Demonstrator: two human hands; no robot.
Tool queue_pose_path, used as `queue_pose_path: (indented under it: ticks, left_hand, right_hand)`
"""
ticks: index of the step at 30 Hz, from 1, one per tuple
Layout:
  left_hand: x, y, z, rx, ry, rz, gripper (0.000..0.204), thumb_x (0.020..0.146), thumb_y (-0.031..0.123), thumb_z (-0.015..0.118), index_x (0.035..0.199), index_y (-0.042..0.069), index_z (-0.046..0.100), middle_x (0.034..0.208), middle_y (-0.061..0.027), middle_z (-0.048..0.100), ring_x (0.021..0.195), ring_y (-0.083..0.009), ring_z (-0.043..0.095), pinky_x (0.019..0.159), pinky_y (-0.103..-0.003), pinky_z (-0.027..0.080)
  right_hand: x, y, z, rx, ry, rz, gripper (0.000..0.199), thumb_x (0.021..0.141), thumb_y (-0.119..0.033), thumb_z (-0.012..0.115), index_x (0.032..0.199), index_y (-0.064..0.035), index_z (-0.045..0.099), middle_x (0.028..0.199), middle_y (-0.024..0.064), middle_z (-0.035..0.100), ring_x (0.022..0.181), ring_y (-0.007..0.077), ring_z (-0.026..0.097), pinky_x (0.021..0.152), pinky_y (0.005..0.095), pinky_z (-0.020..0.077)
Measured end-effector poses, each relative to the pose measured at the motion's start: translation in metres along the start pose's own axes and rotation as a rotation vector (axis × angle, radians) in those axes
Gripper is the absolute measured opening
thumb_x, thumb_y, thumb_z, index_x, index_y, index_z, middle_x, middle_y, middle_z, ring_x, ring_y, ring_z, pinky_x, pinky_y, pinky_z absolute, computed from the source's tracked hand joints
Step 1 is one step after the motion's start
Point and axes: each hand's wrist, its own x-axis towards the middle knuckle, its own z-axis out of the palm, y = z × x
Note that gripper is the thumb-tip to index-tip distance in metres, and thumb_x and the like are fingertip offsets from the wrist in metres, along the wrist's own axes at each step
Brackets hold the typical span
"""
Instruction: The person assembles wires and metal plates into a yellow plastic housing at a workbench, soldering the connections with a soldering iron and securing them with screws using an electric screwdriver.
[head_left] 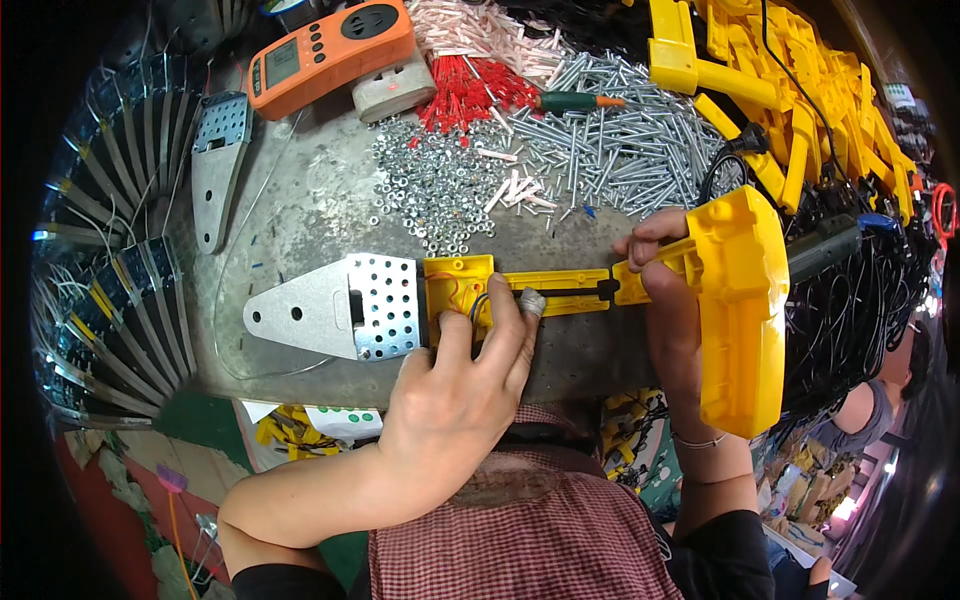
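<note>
A flat metal plate [310,312] with a tapered end and a perforated wide end lies on the bench, joined to a yellow plastic handle shell [460,268]. Inside that open shell run thin wires and a black cable [575,293]. My left hand [435,410] rests over the shell, its bent fingers pressing at the wires; grey tape wraps one fingertip. In my right hand [672,315], a second yellow shell half [742,330] is pinched by its narrow stem and raised above the bench, close to the cable's end. The fingers partly hide the wires.
Piles of nuts [430,180], long screws [610,140] and red pieces [465,95] cover the back. An orange meter [330,55] and a green screwdriver [565,102] lie there. Another perforated plate [218,170] is left, yellow shells [800,90] and black cables [830,330] right.
</note>
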Motion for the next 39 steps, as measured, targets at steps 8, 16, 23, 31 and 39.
queue_pose_path:
  ticks: [8, 16, 23, 31, 39]
  left_hand:
    - [-0.004, 0.001, 0.003, 0.017, 0.009, -0.034, 0.046, 0.074, 0.016, 0.058, 0.12, 0.012, 0.066, 0.127, -0.0104, 0.057, 0.085, -0.0202, 0.054, 0.052, -0.022, 0.048]
    - [-0.039, -0.042, -0.03, -0.312, 0.154, 0.04, 0.027, 0.075, 0.014, 0.065, 0.099, 0.002, 0.068, 0.118, -0.0134, 0.064, 0.101, -0.026, 0.062, 0.061, -0.024, 0.048]
    - [-0.063, -0.046, -0.031, -0.443, 0.383, 0.011, 0.014, 0.08, 0.018, 0.068, 0.092, 0.011, 0.07, 0.109, -0.0077, 0.069, 0.109, -0.0264, 0.063, 0.085, -0.034, 0.051]
    - [-0.028, -0.032, 0.013, -0.317, 0.172, 0.161, 0.031, 0.071, 0.038, 0.069, 0.1, 0.027, 0.066, 0.137, -0.008, 0.054, 0.127, -0.0366, 0.048, 0.096, -0.053, 0.039]
    - [-0.028, -0.034, 0.01, -0.27, 0.17, 0.131, 0.046, 0.072, 0.054, 0.064, 0.108, 0.027, 0.066, 0.141, -0.0093, 0.05, 0.132, -0.0383, 0.04, 0.098, -0.054, 0.036]
  right_hand:
    - [0.005, -0.022, 0.014, -0.311, -0.142, -0.048, 0.017, 0.086, -0.002, 0.06, 0.102, -0.0029, 0.06, 0.092, 0.0034, 0.063, 0.088, 0.014, 0.061, 0.084, 0.0294, 0.0489]
    - [0.011, 0.003, 0.037, -0.43, -0.4, -0.232, 0.044, 0.066, -0.001, 0.074, 0.106, -0.0008, 0.056, 0.094, 0.0155, 0.054, 0.091, 0.035, 0.056, 0.078, 0.04, 0.0465]
    - [0.003, 0.01, 0.038, -0.5, -0.531, -0.326, 0.05, 0.071, -0.004, 0.073, 0.118, -0.0037, 0.053, 0.114, 0.0173, 0.061, 0.106, 0.0389, 0.059, 0.09, 0.0447, 0.048]
    - [0.009, -0.005, 0.032, -0.49, -0.497, -0.276, 0.034, 0.078, -0.006, 0.07, 0.11, -0.0028, 0.06, 0.1, 0.0172, 0.064, 0.094, 0.0375, 0.061, 0.08, 0.0437, 0.0499]
    - [0.026, 0.022, 0.04, -0.721, -0.387, -0.389, 0.022, 0.092, -0.019, 0.055, 0.076, -0.005, 0.061, 0.071, 0.0112, 0.063, 0.066, 0.0323, 0.062, 0.059, 0.0428, 0.0499]
